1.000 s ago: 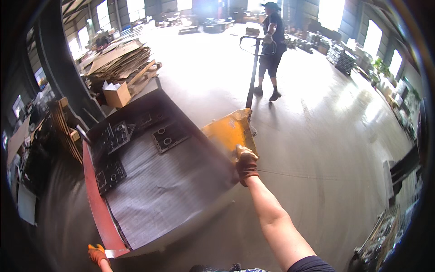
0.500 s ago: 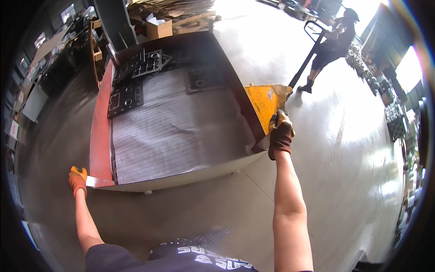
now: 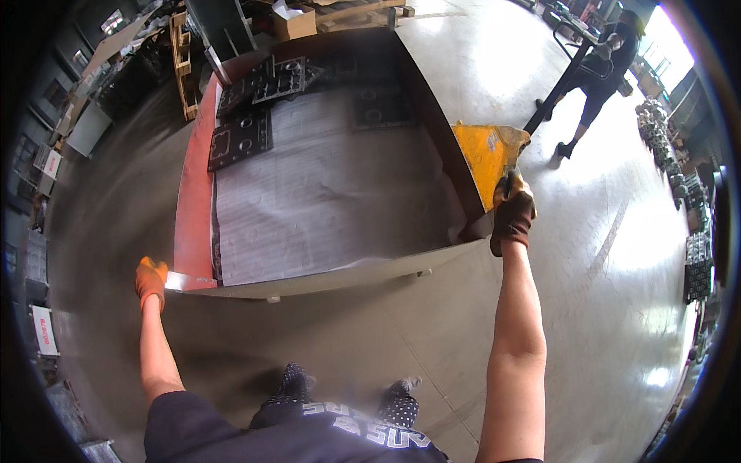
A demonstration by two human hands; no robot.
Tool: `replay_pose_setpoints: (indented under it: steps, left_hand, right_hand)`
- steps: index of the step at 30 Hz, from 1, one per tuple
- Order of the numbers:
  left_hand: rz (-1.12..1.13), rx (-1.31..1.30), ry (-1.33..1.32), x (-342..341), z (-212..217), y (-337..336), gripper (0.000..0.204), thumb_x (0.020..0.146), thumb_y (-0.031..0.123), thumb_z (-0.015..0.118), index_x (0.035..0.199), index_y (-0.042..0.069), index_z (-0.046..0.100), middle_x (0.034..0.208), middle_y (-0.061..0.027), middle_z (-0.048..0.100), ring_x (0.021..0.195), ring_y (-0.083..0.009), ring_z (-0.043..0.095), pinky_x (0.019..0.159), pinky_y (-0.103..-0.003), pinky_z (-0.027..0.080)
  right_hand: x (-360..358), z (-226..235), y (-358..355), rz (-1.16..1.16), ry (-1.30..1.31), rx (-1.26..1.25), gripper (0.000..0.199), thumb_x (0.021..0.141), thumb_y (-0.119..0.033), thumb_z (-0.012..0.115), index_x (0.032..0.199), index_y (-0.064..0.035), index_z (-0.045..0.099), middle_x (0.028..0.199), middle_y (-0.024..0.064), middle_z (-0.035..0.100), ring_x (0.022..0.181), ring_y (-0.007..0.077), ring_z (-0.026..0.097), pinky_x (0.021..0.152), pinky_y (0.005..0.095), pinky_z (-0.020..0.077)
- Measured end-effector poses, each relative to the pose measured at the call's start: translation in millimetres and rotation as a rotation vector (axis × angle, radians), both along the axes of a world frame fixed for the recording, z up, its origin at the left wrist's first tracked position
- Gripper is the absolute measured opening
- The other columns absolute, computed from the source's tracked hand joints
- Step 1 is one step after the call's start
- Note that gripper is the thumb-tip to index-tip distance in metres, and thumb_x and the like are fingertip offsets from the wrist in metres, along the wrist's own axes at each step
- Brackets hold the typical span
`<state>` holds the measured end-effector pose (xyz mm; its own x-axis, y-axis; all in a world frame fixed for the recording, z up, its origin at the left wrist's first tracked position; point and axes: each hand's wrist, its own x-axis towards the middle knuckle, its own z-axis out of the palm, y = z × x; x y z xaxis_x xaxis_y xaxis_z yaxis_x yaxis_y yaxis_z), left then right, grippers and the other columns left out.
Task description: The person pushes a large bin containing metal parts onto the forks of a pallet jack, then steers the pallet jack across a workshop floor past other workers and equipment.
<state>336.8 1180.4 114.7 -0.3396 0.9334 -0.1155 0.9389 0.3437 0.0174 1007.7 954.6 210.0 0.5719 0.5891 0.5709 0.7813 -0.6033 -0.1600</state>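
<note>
My left hand (image 3: 151, 282), in an orange glove, is closed at the near left corner of a large metal bin (image 3: 193, 224) with red walls, beside a bare metal strip. My right hand (image 3: 513, 208), in a brown and yellow glove, is closed at the near right corner; the glove hides the exact grip. Both arms are stretched forward. Inside the bin, pale sheeting (image 3: 324, 201) covers most of the bottom, and several dark metal plates with holes (image 3: 241, 140) lie toward the far left. A yellow pallet truck (image 3: 482, 154) stands against the bin's right side.
Another person (image 3: 602, 73) at the far right holds the pallet truck's handle (image 3: 557, 92). Wooden pallets (image 3: 183, 65) and a cardboard box (image 3: 295, 21) stand beyond the bin. Metal parts (image 3: 656, 131) line the right side. My feet (image 3: 401, 393) are on the smooth floor.
The bin, pallet truck and both my hands sit farther right and higher in view. The other person's legs have changed stance, and my feet have come into view. Both hands stay at the corners.
</note>
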Motion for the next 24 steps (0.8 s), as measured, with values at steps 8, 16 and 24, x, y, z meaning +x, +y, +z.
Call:
replay_pose_setpoints:
  steps: [8, 16, 24]
  left_hand:
    - [-0.007, -0.086, -0.04, 28.6, 13.6, 14.4, 0.045, 0.071, 0.033, 0.07, 0.101, 0.002, 0.059, 0.095, -0.0203, 0.066, 0.092, -0.0363, 0.064, 0.077, -0.043, 0.051]
    - [-0.024, -0.079, -0.04, 53.3, 32.1, 22.6, 0.043, 0.074, 0.027, 0.068, 0.107, 0.002, 0.057, 0.101, -0.0207, 0.065, 0.097, -0.0384, 0.061, 0.079, -0.042, 0.051]
    - [0.007, 0.012, -0.154, 38.8, 14.4, 26.8, 0.045, 0.073, 0.025, 0.071, 0.107, 0.0, 0.056, 0.102, -0.0192, 0.064, 0.095, -0.0324, 0.062, 0.078, -0.039, 0.05]
  right_hand:
    - [65.1, 0.5, 31.3, -0.014, 0.061, -0.035, 0.017, 0.082, -0.021, 0.056, 0.094, -0.0099, 0.059, 0.085, 0.0146, 0.063, 0.078, 0.0352, 0.061, 0.068, 0.0441, 0.0489]
    - [100.3, 16.6, 51.8, -0.054, 0.106, -0.071, 0.011, 0.081, -0.018, 0.056, 0.09, -0.0114, 0.058, 0.085, 0.0125, 0.064, 0.079, 0.0349, 0.061, 0.069, 0.0439, 0.0483]
    - [139.7, 39.4, 89.1, 0.015, 0.141, -0.139, 0.025, 0.085, -0.019, 0.058, 0.108, -0.0087, 0.061, 0.098, 0.0172, 0.065, 0.088, 0.0352, 0.063, 0.075, 0.0406, 0.0504]
